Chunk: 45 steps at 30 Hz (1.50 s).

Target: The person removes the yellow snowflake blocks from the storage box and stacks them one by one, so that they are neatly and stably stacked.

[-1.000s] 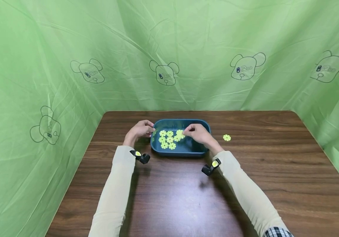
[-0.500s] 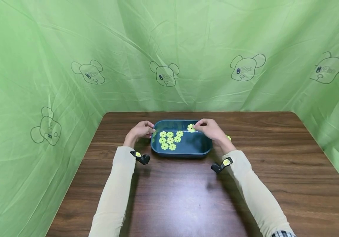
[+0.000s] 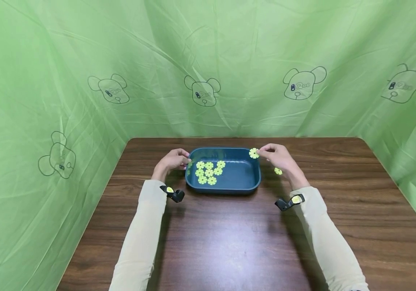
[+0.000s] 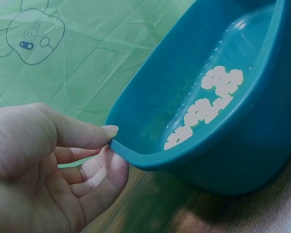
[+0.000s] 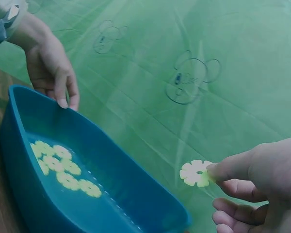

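Observation:
Thumb and fingers of my left hand (image 3: 173,160) pinch the left rim of a blue plastic basin (image 4: 184,155). Inside it, toward the left, several yellow flower-shaped discs (image 3: 209,172) lie flat on the bottom. My right hand (image 3: 278,157) is raised by the basin's back right corner. Between its thumb and index finger it pinches one yellow notched disc (image 5: 196,173) by the edge, the disc's face with its small centre hole showing. On the table below the right hand, another yellow disc (image 3: 278,171) lies just right of the basin, partly covered by the hand.
The brown wood-grain table (image 3: 339,194) spreads out around the basin. Green cloth (image 3: 248,109) with printed bear heads hangs behind it and along both sides. Each wrist wears a black camera mount (image 3: 290,201).
My right hand has lifted one yellow disc out of the group in the basin and carried it right, to above the rim. The left hand stays on the rim.

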Available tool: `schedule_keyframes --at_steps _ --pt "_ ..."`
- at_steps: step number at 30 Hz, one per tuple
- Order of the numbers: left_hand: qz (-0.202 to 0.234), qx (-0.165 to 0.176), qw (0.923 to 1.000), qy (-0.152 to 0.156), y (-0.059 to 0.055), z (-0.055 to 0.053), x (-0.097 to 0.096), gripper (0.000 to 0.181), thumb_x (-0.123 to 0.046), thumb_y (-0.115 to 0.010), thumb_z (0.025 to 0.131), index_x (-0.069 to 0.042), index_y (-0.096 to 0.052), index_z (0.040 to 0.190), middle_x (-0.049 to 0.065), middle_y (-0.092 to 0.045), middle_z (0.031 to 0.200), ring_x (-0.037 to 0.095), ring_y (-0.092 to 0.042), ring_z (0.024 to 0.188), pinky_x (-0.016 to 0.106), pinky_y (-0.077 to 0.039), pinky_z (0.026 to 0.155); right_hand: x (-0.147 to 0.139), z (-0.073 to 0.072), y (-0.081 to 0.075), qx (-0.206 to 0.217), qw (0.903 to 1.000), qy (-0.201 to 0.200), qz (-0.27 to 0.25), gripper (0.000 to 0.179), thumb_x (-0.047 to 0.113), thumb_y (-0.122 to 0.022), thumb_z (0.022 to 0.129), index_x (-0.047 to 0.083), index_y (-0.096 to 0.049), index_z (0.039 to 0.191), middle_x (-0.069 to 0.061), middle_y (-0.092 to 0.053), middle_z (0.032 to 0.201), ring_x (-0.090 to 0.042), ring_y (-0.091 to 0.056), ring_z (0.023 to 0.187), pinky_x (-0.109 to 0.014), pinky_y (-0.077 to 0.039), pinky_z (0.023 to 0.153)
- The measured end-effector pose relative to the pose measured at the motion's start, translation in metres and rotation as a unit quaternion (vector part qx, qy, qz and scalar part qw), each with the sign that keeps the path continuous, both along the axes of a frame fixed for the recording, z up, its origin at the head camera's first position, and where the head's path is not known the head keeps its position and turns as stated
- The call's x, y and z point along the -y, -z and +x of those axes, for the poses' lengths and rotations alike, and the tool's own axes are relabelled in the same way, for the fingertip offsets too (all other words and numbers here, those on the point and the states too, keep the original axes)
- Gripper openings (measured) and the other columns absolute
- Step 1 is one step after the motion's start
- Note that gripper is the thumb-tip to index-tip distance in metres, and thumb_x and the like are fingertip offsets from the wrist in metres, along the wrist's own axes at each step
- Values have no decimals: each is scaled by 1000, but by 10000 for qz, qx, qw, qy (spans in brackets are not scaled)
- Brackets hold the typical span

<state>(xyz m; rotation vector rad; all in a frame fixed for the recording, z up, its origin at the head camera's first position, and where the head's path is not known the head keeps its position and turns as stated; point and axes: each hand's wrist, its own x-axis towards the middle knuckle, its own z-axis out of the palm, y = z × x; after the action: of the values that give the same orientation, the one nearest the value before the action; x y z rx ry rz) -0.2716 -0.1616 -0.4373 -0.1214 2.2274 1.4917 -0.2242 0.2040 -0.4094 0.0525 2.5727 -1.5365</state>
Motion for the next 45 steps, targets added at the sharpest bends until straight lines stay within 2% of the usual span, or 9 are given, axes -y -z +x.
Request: schedule_keyframes --at_steps 10,16,20,26,29,34,37,41,45 --pt "-38 56 10000 -20 2 -2 1 32 -5 -57 93 3 -48 123 12 -53 102 23 -57 86 47 -49 96 -29 8 9 270 9993 250 32 45 36 -58 94 -2 -57 118 -16 -53 125 -20 -51 96 -20 -44 75" --pt "-53 63 10000 7 2 -2 2 32 -5 -57 93 2 -48 123 13 -53 104 25 -57 89 47 -50 96 -44 12 19 288 9989 338 126 47 36 -58 94 -4 -56 119 -16 -56 120 -11 -53 93 -17 -44 75" --pt "-66 39 10000 34 4 -3 2 32 -5 -57 93 2 -48 123 13 -53 104 23 -57 87 46 -50 95 -54 14 27 338 9982 452 177 46 36 -59 94 -3 -57 117 -10 -59 112 -6 -54 88 -20 -46 78" --pt "-64 60 10000 -5 4 -4 3 33 -6 -56 94 2 -48 124 13 -53 106 28 -57 94 46 -50 95 -66 16 41 397 9973 597 177 45 33 -59 94 -6 -57 116 -13 -57 114 -11 -55 90 -27 -50 80" --pt "-48 58 10000 -9 2 -2 2 32 -6 -56 94 3 -48 124 13 -53 105 29 -57 94 46 -50 96 -71 17 47 439 9967 663 137 43 29 -59 94 -8 -57 116 -13 -60 107 -12 -58 84 -26 -52 76" --pt "-62 53 10000 12 0 -1 0 31 -5 -56 93 2 -48 123 13 -52 104 27 -56 92 47 -49 96 -79 17 59 566 9952 793 121 43 28 -61 93 -8 -57 115 1 -62 86 -7 -57 72 -23 -50 69" --pt "-52 60 10000 -7 -1 -1 0 32 -5 -56 93 2 -48 123 13 -52 104 26 -56 90 47 -49 97 -81 15 64 557 9947 814 300 42 29 -62 92 -7 -59 114 1 -62 87 -7 -56 73 -22 -47 68" --pt "-67 61 10000 -2 -1 -1 0 32 -5 -56 93 3 -48 123 13 -52 104 26 -56 91 47 -49 97 -81 13 67 431 9925 772 839 40 31 -61 92 -4 -63 109 -7 -63 95 -14 -53 80 -25 -42 71" --pt "-51 65 10000 -3 -1 0 0 31 -5 -56 93 3 -48 122 12 -51 103 25 -56 89 49 -48 97 -80 11 70 402 9877 773 1297 36 32 -62 90 -2 -68 102 -3 -64 83 -20 -52 81 -27 -40 70"
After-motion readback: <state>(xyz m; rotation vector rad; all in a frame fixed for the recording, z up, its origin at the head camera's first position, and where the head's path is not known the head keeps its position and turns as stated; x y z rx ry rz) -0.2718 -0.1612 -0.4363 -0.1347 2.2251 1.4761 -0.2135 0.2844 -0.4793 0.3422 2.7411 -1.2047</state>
